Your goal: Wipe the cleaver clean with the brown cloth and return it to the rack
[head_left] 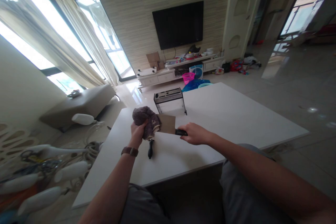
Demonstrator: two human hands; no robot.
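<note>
My right hand (195, 133) is closed around the black handle of a cleaver (168, 124), whose broad blade points left over the white table. Bunched in my left hand (138, 134) is a dark purple-brown cloth (147, 120), which covers the far end of the blade. Below the cloth, a black-handled tool (150, 148) lies on the table; its upper part is hidden under the cloth. Just beyond the blade stands a knife block (169, 96) with a slotted dark top and clear sides.
The white table (215, 115) spreads out in front of my knees. White lamp-like pieces and cables (90, 150) crowd the floor on the left, near a grey bench (78, 103). Behind the table are a pink basket (188, 77) and a low TV cabinet (160, 78).
</note>
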